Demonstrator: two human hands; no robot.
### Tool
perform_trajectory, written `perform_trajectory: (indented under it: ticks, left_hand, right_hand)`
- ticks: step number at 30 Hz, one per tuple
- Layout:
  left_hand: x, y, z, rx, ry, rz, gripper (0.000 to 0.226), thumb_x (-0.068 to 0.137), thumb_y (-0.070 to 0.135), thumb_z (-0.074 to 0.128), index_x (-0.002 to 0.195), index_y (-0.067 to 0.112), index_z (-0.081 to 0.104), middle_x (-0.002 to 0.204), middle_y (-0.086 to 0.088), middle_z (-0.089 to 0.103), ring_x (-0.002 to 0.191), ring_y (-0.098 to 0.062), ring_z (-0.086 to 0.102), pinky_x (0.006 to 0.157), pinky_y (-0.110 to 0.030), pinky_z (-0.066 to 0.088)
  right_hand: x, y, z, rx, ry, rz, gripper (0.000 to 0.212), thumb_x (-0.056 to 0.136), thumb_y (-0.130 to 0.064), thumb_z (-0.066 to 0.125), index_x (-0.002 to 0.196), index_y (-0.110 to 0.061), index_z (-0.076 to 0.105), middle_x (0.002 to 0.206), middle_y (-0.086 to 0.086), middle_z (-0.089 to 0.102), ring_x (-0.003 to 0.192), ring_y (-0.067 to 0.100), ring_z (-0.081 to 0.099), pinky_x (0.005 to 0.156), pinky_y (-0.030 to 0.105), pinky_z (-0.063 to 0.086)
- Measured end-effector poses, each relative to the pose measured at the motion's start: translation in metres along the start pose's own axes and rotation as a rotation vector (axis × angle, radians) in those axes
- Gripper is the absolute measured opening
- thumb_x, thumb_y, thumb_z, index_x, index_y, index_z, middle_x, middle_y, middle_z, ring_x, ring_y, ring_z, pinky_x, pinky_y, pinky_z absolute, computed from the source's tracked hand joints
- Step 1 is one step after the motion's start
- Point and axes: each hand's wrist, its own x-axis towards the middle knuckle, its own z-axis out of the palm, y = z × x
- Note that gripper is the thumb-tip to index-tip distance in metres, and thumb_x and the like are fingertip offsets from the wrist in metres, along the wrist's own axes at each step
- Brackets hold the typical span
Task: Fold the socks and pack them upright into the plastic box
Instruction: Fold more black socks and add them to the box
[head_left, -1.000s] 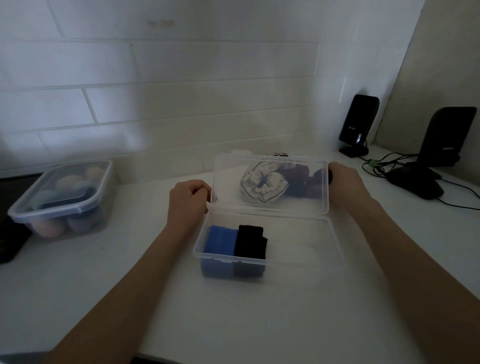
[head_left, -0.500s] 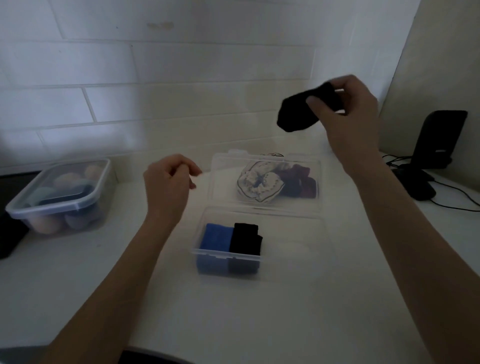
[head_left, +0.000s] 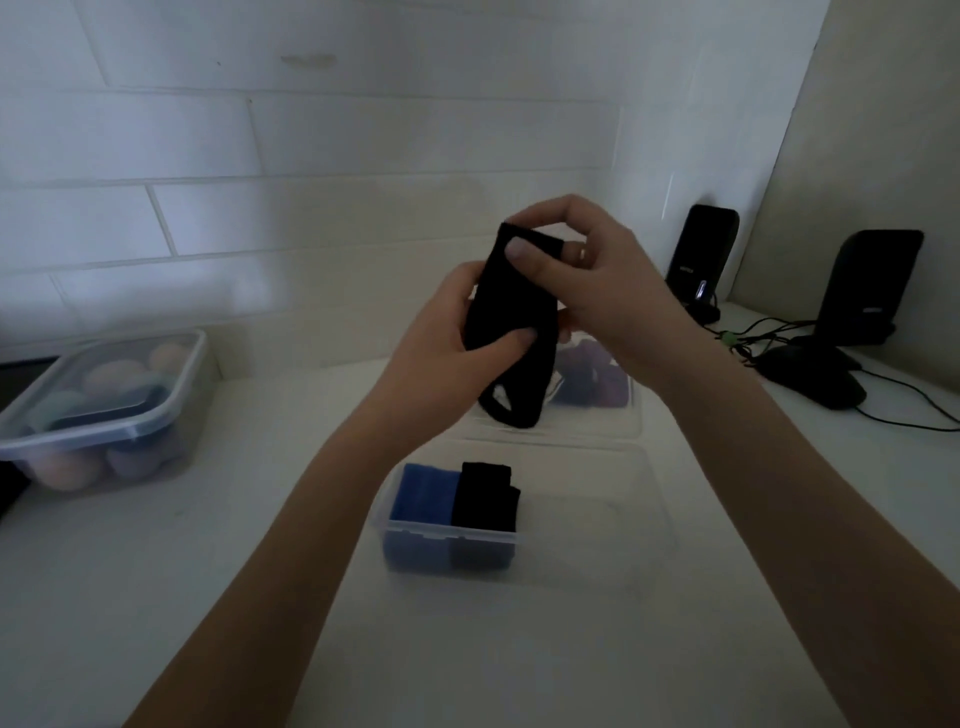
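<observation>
Progress so far: blue sock (head_left: 423, 491) and black folded sock (head_left: 485, 496) already upright at left end of plastic box (head_left: 597, 519), rest of box free. Black sock (head_left: 511, 322) in air above box, left hand (head_left: 441, 343) gripping middle, right hand (head_left: 587, 270) pinching top. Fold looks barely started. More socks (head_left: 592, 376) just behind box, so maybe third done.

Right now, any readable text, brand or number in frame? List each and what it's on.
None can be read.
Left black speaker: small pale mark on its front, too blurred to read.
Right black speaker: small pale label at its lower front, too blurred to read.
Plastic box, lidded tub and the black sock in the hands: no markings visible.
</observation>
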Motion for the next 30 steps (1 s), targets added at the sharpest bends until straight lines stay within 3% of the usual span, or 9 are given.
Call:
perform_trajectory:
  ticks: [3, 6, 10, 14, 17, 20, 24, 27, 30]
  left_hand:
    - [-0.005, -0.005, 0.000, -0.198, 0.005, -0.076, 0.038, 0.080, 0.006, 0.055, 0.115, 0.019, 0.052, 0.096, -0.009, 0.067, 0.077, -0.022, 0.069, 0.073, -0.035, 0.057]
    - [-0.008, -0.003, -0.004, -0.302, -0.005, -0.125, 0.033, 0.088, -0.003, 0.044, 0.116, 0.011, 0.053, 0.086, -0.008, 0.064, 0.060, -0.018, 0.065, 0.056, -0.025, 0.053]
    - [-0.008, -0.001, -0.010, -0.733, -0.261, -0.248, 0.040, 0.086, 0.023, 0.038, 0.119, 0.005, 0.053, 0.090, -0.014, 0.068, 0.068, -0.025, 0.067, 0.059, -0.027, 0.054]
    - [-0.012, -0.002, -0.009, -0.916, -0.436, -0.306, 0.051, 0.090, 0.043, 0.032, 0.120, 0.011, 0.058, 0.088, -0.011, 0.065, 0.072, -0.021, 0.063, 0.069, -0.030, 0.053]
    - [-0.011, -0.005, -0.008, -0.930, -0.417, -0.355, 0.050, 0.091, 0.049, 0.026, 0.113, 0.016, 0.057, 0.071, -0.003, 0.055, 0.057, -0.012, 0.049, 0.065, -0.028, 0.048]
    - [-0.011, -0.007, -0.007, -0.883, -0.349, -0.364, 0.038, 0.091, 0.041, 0.035, 0.107, 0.014, 0.057, 0.069, 0.000, 0.054, 0.057, -0.011, 0.050, 0.066, -0.027, 0.051]
    - [-0.011, -0.013, -0.004, -0.712, -0.207, -0.332, 0.024, 0.087, 0.026, 0.051, 0.100, 0.007, 0.060, 0.077, -0.002, 0.068, 0.071, -0.015, 0.065, 0.075, -0.030, 0.055]
    - [-0.011, -0.012, -0.004, -0.632, -0.184, -0.324, 0.029, 0.083, 0.022, 0.053, 0.107, 0.009, 0.063, 0.095, -0.007, 0.073, 0.088, -0.021, 0.070, 0.076, -0.028, 0.056]
    - [-0.013, -0.010, -0.006, -0.571, -0.191, -0.304, 0.031, 0.083, 0.023, 0.054, 0.110, 0.013, 0.064, 0.104, -0.008, 0.073, 0.097, -0.023, 0.069, 0.079, -0.029, 0.056]
  right_hand:
    - [-0.001, 0.001, 0.002, 0.076, -0.095, 0.103, 0.027, 0.092, -0.025, 0.056, 0.115, -0.012, 0.053, 0.077, 0.004, 0.063, 0.064, 0.018, 0.059, 0.041, 0.022, 0.045]
    - [-0.003, 0.003, 0.002, 0.151, -0.185, 0.127, 0.030, 0.090, -0.013, 0.057, 0.120, -0.011, 0.052, 0.084, 0.007, 0.062, 0.068, 0.019, 0.060, 0.048, 0.021, 0.049]
    - [-0.002, 0.009, 0.003, 0.108, -0.141, 0.083, 0.029, 0.088, -0.002, 0.059, 0.113, -0.015, 0.056, 0.087, 0.010, 0.062, 0.070, 0.032, 0.054, 0.056, 0.032, 0.047]
    - [-0.005, 0.012, 0.003, 0.132, -0.168, 0.118, 0.027, 0.089, -0.004, 0.058, 0.113, -0.015, 0.056, 0.084, 0.007, 0.062, 0.058, 0.012, 0.057, 0.051, 0.023, 0.046]
    - [-0.007, 0.014, 0.003, 0.142, -0.152, 0.146, 0.026, 0.089, -0.009, 0.059, 0.112, -0.019, 0.057, 0.087, 0.002, 0.064, 0.076, 0.013, 0.058, 0.063, 0.028, 0.044]
    - [-0.012, 0.012, 0.004, 0.125, -0.069, 0.180, 0.024, 0.088, -0.014, 0.061, 0.111, -0.017, 0.056, 0.092, 0.001, 0.064, 0.072, 0.011, 0.060, 0.059, 0.023, 0.048]
    - [-0.019, 0.006, -0.001, 0.052, 0.103, 0.308, 0.027, 0.082, -0.033, 0.067, 0.097, -0.013, 0.055, 0.086, 0.000, 0.061, 0.064, 0.011, 0.062, 0.064, 0.028, 0.052]
    - [-0.024, 0.000, -0.005, -0.013, 0.083, 0.342, 0.033, 0.082, -0.040, 0.063, 0.096, -0.010, 0.063, 0.086, 0.000, 0.062, 0.064, 0.012, 0.061, 0.073, 0.033, 0.050]
    - [-0.028, -0.002, -0.003, -0.054, -0.001, 0.312, 0.022, 0.083, -0.038, 0.064, 0.085, -0.016, 0.067, 0.084, 0.000, 0.066, 0.070, 0.011, 0.063, 0.073, 0.028, 0.047]
